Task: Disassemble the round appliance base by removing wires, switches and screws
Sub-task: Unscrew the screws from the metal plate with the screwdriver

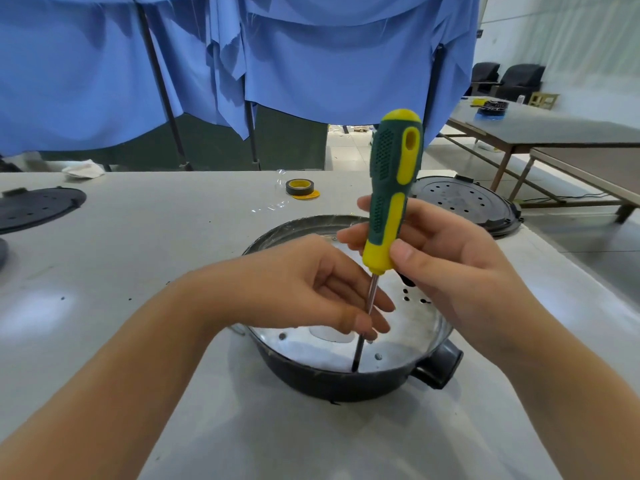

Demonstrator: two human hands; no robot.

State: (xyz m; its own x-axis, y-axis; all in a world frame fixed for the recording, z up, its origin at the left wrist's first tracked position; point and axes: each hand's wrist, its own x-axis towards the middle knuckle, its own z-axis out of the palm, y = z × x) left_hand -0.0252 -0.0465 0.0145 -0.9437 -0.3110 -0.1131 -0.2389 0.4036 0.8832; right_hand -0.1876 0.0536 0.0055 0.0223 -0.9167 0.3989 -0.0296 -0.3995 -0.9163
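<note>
base (346, 379): shiny metal inside, matt black shell; screwdriver (393, 188): textured rubbery handle.

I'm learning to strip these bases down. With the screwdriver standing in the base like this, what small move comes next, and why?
Probably turn the screwdriver handle with the right hand, which grips its lower part. The tip is already down at the near edge of the round base, and the left hand pinches the shaft to steady it.

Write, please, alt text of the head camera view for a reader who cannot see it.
The right hand holds a green and yellow screwdriver upright, its tip down inside the round appliance base on a grey table. The left hand pinches the shaft. A tape roll lies behind.
</note>
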